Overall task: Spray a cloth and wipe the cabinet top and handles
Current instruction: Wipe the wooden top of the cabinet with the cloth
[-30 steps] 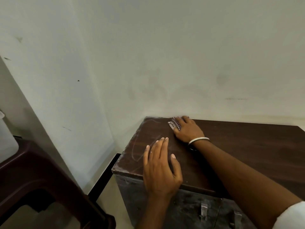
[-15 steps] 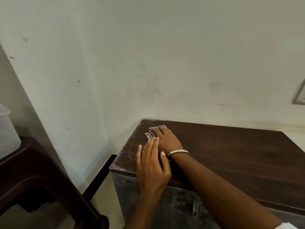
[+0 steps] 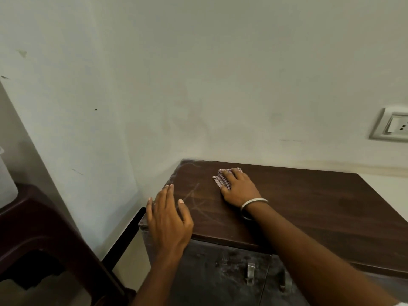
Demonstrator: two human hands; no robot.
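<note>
Two hands [image 3: 169, 219] [image 3: 239, 188], one cloth [image 3: 221, 178], one cabinet [image 3: 309, 208] with two handles [image 3: 251, 270] [image 3: 282, 283], one bangle [image 3: 254, 203], one socket [image 3: 395, 127], one stool [image 3: 44, 228].

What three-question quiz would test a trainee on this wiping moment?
1. True or false: the right hand presses the cloth flat on the cabinet top.
2. Where does the left hand sit? A) on a door handle B) at the top's front left corner C) on the wall
3. Fill in: the door handles below are ____ by either hand.

Key: 1 true; 2 B; 3 untouched.
</note>
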